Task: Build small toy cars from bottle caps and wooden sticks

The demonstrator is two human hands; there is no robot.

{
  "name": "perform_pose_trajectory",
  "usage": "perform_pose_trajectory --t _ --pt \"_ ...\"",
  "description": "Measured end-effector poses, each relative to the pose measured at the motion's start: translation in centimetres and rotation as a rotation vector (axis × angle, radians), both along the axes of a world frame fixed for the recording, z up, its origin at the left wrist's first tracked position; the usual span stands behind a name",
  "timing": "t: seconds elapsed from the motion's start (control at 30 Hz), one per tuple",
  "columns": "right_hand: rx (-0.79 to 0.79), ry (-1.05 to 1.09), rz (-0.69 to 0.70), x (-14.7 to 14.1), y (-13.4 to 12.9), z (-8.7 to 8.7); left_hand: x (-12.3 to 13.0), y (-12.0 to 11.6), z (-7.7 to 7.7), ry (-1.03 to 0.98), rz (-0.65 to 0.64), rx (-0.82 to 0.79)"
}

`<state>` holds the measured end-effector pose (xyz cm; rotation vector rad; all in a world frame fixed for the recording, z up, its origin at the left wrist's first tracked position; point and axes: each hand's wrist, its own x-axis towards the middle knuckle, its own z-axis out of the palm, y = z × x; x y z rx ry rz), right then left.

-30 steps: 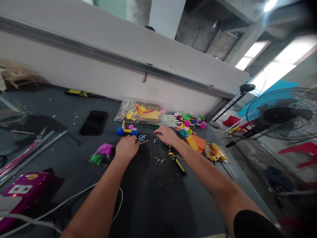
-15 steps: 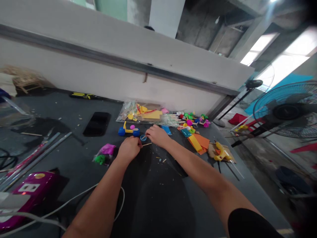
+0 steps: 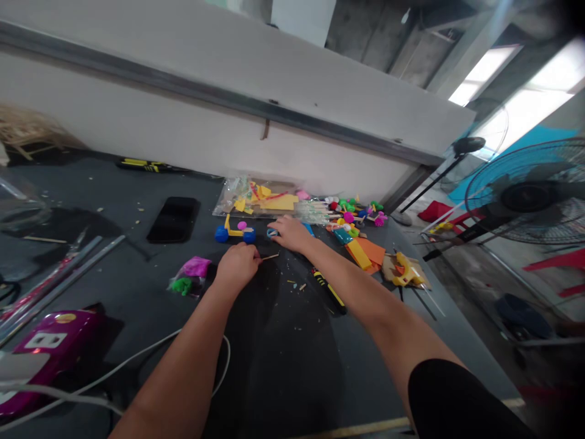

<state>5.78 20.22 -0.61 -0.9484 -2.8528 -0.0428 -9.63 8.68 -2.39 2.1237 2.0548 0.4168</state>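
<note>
Upper limbs of the wearer, head view. The left hand (image 3: 238, 268) and right hand (image 3: 290, 233) are bare, as are both wrists. The left forearm (image 3: 189, 360) is uncovered as far as the lower edge of the view. The right forearm (image 3: 375, 305) is likewise uncovered up to a black sleeve (image 3: 457, 402), plain and evenly dark, whose hem curves smoothly around the arm. The sleeve's weave and stitching are too dark to distinguish.
</note>
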Motion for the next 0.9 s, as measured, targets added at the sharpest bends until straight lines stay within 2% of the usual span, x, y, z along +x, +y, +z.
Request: perform_pose_trajectory --t 0.1,0.23,0.33,0.47,0.6,0.73,0.9 --pt "0.015 0.058 0.023 2.1 -1.8 1.3 0.1 0.0 0.1 0.006 0.012 -0.004" --pt "-0.193 -0.017 0.160 6.1 -6.4 2.7 0.2 -0.1 0.1 -0.014 0.014 0.003" --pt "-0.280 -0.089 0.218 8.5 -8.9 2.6 0.7 -0.2 0.0 -0.019 0.007 0.039" --pt "-0.257 -0.113 0.190 9.4 -10.1 1.6 2.1 -0.5 -0.1 -0.001 -0.073 0.089" --pt "-0.200 0.031 0.095 8.5 -8.9 1.1 3.7 -0.9 -0.2 -0.001 -0.189 0.134" --pt "-0.132 0.216 -0.109 6.2 -5.3 1.1 4.3 -0.8 -0.7 0.011 -0.225 0.130" --pt "-0.021 0.161 -0.082 2.0 -0.7 0.8 4.2 -0.6 -1.3 0.004 -0.213 0.145"
